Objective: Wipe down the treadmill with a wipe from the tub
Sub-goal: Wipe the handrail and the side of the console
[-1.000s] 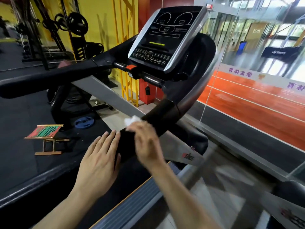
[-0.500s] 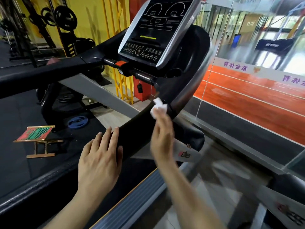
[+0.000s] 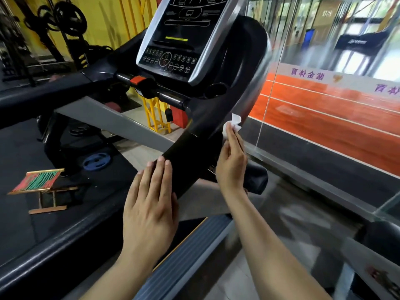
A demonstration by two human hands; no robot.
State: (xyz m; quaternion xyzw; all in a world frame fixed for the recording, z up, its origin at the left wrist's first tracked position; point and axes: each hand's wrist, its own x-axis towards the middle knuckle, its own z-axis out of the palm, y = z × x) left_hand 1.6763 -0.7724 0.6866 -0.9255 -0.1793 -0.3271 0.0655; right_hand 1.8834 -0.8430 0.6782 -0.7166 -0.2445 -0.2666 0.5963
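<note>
Wiping: right hand (image 3: 231,163) pinches a white wipe (image 3: 232,124) at its fingertips, wipe pressed on the right side of the black handrail (image 3: 186,152) where it curves up to the console (image 3: 184,37).
Wipe vs hand: wipe sticks out above the fingertips, crumpled, partly under the thumb; touching the rail's silver-edged outer face.
Left hand (image 3: 149,204): flat, fingers straight and close together, resting on the lower handrail; fingertips on the black grip, holds nothing.
Hands: apart, rail between them; left lower and nearer the camera.
Treadmill (image 3: 121,124): grey crossbar behind the rail, ribbed side step at bottom centre.
Tub: not seen.
Change: wipe has moved up the rail and round to its outer right side; half a second ago it sat on the top face lower down, a second ago lower yet, near the left hand. Left hand stays flat on the rail in about the same spot.
Rest: folding stool (image 3: 40,182) and blue weight plate (image 3: 96,162) on the floor at left; glass wall (image 3: 324,105) at right.
</note>
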